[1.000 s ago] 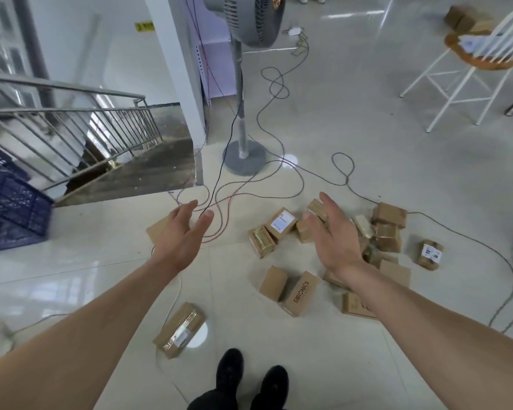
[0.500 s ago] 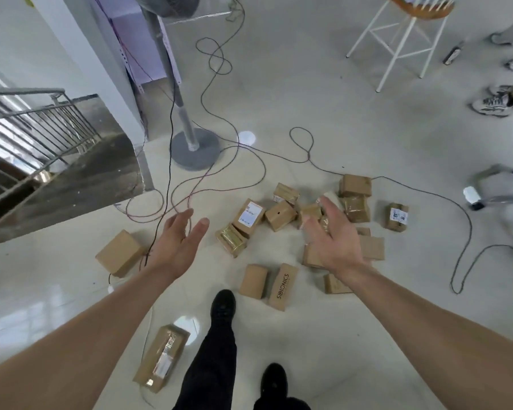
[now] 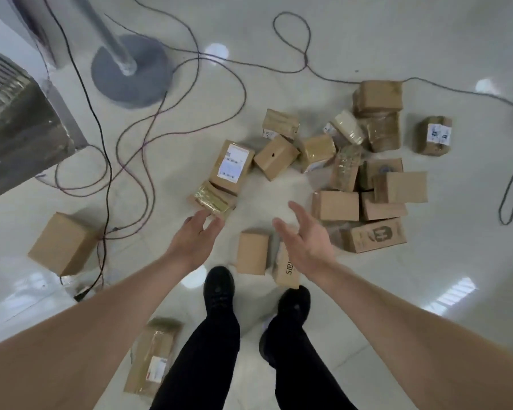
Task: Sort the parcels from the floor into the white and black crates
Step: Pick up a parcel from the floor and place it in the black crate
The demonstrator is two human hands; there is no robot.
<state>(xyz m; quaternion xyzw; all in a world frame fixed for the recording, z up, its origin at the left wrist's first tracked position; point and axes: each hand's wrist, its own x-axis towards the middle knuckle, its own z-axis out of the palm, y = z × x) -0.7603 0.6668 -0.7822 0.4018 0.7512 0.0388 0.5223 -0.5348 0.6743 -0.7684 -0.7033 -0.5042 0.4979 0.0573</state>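
Tile floor (image 3: 382, 306): pale, glossy, spotted with lamp glare; carries all below.
Stair edge (image 3: 18, 137): grey, far left, railing above it.
Fan base (image 3: 131, 72): grey disc with a metal pole, upper left.
Cables (image 3: 110, 161): dark loops spreading from the fan base over the floor.
Parcels (image 3: 335, 205): brown cardboard, main heap right of centre, several touching; one cable curves round the far side.
Gold parcel (image 3: 214, 201): shiny tape, centre.
Labelled parcel (image 3: 233, 165): white label up, touching the gold parcel.
Plain parcel (image 3: 251, 253): near centre, just beside the printed parcel (image 3: 286, 269).
Box (image 3: 61, 244): larger, alone at left, cables against it.
Flat parcel (image 3: 154, 359): taped, by the left leg.
Left hand (image 3: 193, 241): fingers relaxed, apart, holding nothing; fingertips at the gold parcel's near edge, contact cannot be told.
Right hand (image 3: 307, 241): fingers spread, holding nothing, above the printed parcel.
Shoes (image 3: 219, 287): black, close to the plain and printed parcels.
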